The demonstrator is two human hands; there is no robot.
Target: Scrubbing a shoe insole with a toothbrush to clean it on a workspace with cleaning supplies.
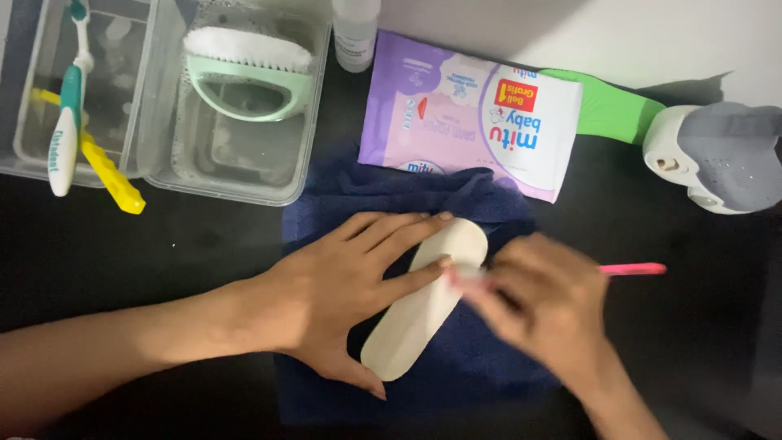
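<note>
My left hand (346, 285) lies flat, palm down, fingers spread and extended toward the right with the thumb splayed toward me, forearm entering from the left edge, while my right hand (542, 305), motion-blurred, is curled closed in a grip, wrist entering from below right.

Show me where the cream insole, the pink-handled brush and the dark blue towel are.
cream insole (411, 330), head view, its lower half.
pink-handled brush (635, 268), head view, its handle.
dark blue towel (481, 358), head view, its bare lower part.
</note>
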